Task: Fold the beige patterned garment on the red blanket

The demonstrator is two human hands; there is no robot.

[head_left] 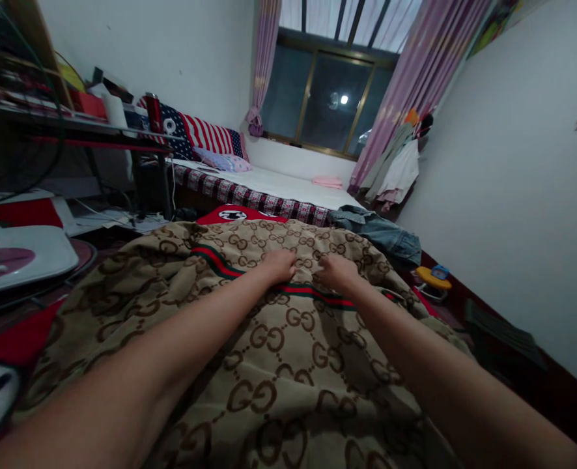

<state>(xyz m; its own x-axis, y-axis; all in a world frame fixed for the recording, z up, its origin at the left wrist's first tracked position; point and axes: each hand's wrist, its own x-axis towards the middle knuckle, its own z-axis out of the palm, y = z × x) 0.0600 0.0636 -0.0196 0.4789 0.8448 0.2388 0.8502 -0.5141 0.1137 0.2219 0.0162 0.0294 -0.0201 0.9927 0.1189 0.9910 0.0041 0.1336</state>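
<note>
A tan blanket (279, 355) with a brown double-G pattern and a green-red-green stripe lies spread in front of me, wrinkled along its left side. Both my arms reach forward over it. My left hand (279, 266) is closed on the cloth just above the stripe. A short gap to the right, my right hand (337, 271) has its fingers curled, pinching the same blanket near the stripe. The fingertips of both hands are partly hidden. Red cloth (208, 217) with a black-and-white print shows beyond the blanket's far edge.
Jeans (381, 234) lie at the blanket's far right corner. Behind stands a bed (279, 182) with pillows, below a curtained window. A cluttered desk (137, 144) is at the left, holding a red flask (154, 113). On the right are a yellow stool (432, 279) and a wall.
</note>
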